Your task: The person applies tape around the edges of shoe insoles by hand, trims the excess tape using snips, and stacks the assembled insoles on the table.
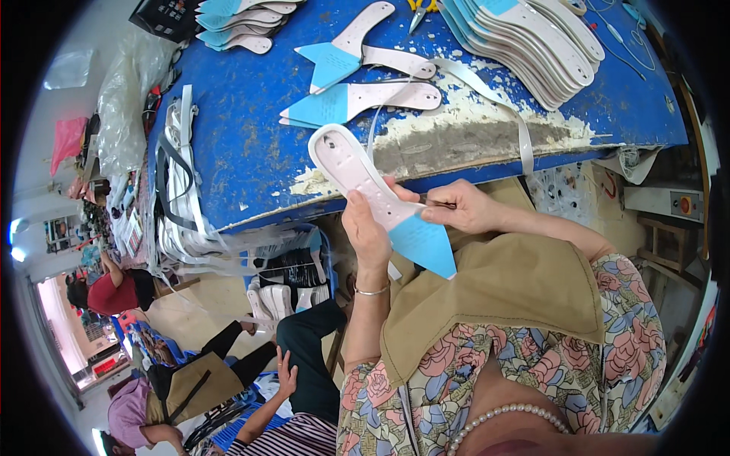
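My left hand (365, 232) grips a shoe insole (351, 163) by its narrow middle, thumb on top. The insole is tilted, its pale pink rounded heel pointing away from me and its pointed light blue toe part (422, 245) toward my lap. Beside its right edge, my right hand (473, 209) is closed in a pinch. A small, thin dark thing shows between those fingers; its kind is too small to tell. Just beyond, more insoles (391, 96) with blue toes lie on the table, and a white strip (494, 95) loops from them over the near edge.
The worn blue table (251, 137) holds a tall insole stack (525, 57) at the right, another pile (247, 23) at the far left and yellow-handled pliers (420, 14). White strips (181, 175) hang at its left side. Below stands a blue crate (328, 266). Other people (190, 387) sit at left.
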The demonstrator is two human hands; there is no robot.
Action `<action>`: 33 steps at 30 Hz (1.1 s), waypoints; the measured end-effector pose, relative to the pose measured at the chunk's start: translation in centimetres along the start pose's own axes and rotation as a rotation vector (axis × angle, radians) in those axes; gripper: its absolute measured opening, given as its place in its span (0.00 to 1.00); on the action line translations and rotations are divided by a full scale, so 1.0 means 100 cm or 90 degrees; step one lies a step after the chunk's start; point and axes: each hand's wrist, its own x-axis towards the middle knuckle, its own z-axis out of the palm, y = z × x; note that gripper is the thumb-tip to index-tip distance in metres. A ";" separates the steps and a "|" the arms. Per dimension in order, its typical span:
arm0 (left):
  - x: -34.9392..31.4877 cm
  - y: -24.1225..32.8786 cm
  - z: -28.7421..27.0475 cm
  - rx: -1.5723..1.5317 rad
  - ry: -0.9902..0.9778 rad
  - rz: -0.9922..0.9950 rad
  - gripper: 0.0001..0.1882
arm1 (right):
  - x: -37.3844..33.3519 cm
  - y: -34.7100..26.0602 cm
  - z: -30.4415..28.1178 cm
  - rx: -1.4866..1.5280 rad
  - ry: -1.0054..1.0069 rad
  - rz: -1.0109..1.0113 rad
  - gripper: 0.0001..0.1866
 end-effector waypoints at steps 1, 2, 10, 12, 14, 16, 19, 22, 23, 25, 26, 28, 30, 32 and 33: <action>-0.002 0.005 0.001 0.042 0.009 0.022 0.30 | 0.003 -0.002 -0.008 -0.021 -0.004 0.014 0.15; -0.005 0.013 0.004 0.044 0.003 0.027 0.30 | 0.008 -0.009 -0.020 -0.038 -0.010 -0.013 0.12; -0.011 0.020 0.035 0.176 -0.104 0.049 0.31 | 0.041 -0.092 -0.038 -0.133 0.184 -0.152 0.11; -0.008 0.030 0.040 0.176 -0.104 0.032 0.32 | 0.038 -0.090 -0.031 -0.130 0.202 -0.115 0.11; 0.001 0.033 0.047 -0.102 0.022 0.023 0.34 | 0.037 -0.084 -0.018 -0.168 0.204 -0.175 0.09; 0.004 0.033 0.032 -0.087 -0.079 0.032 0.33 | 0.039 -0.080 -0.010 -0.174 0.203 -0.161 0.08; 0.005 0.033 0.029 0.061 -0.077 0.070 0.33 | 0.039 -0.077 -0.005 -0.168 0.206 -0.146 0.08; 0.003 0.036 0.031 0.075 -0.046 0.106 0.32 | 0.034 -0.073 -0.001 -0.124 0.173 -0.155 0.06; 0.002 0.040 0.027 0.024 -0.055 0.103 0.32 | 0.034 -0.076 0.000 -0.108 0.139 -0.126 0.07; 0.004 0.046 0.031 -0.090 -0.022 0.077 0.28 | 0.033 -0.074 0.001 -0.093 0.110 -0.094 0.08; 0.008 0.042 0.028 -0.092 -0.027 0.072 0.28 | 0.033 -0.071 0.002 -0.079 0.136 -0.065 0.08; 0.008 0.041 0.015 0.040 -0.034 0.038 0.24 | 0.036 -0.067 0.009 -0.060 0.152 -0.041 0.08; 0.006 0.042 0.015 0.044 0.000 0.028 0.22 | 0.038 -0.062 0.014 0.040 0.170 0.011 0.08; 0.003 0.042 0.015 0.045 0.036 0.018 0.20 | 0.037 -0.066 0.016 -0.001 0.154 0.058 0.10; 0.001 0.045 0.014 0.049 0.048 0.047 0.20 | 0.039 -0.071 0.018 -0.043 0.138 0.099 0.12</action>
